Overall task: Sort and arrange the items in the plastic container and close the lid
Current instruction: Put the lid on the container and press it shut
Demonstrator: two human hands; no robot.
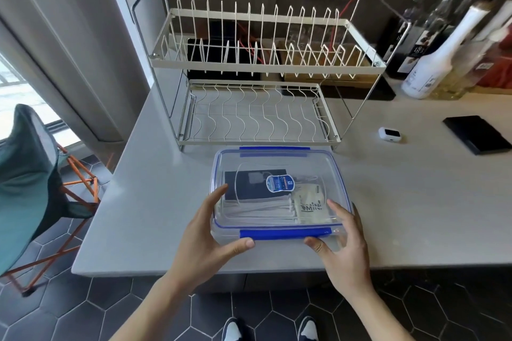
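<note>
Now both hands clasp the plastic container (279, 191), lower center: left hand (206, 232) and right hand (342, 241), fingers curled over lid (277, 169) corners. Probably light, stiff, slick; press near blue front clip (285, 232).

Container (279, 194): clear plastic, blue seal line round lid, solid blue clips (285, 233). Blue-and-white oval sticker (279, 183) on lid centre. Inside: black card (256, 184) left of sticker, cream packet (311, 206) with dark lettering to its right, pale grey-white strips (260, 209) below. Behind container: cream-white wire rack (263, 69). Counter (166, 202) pale grey. Floor (110, 304) dark hexagon tiles.
</note>
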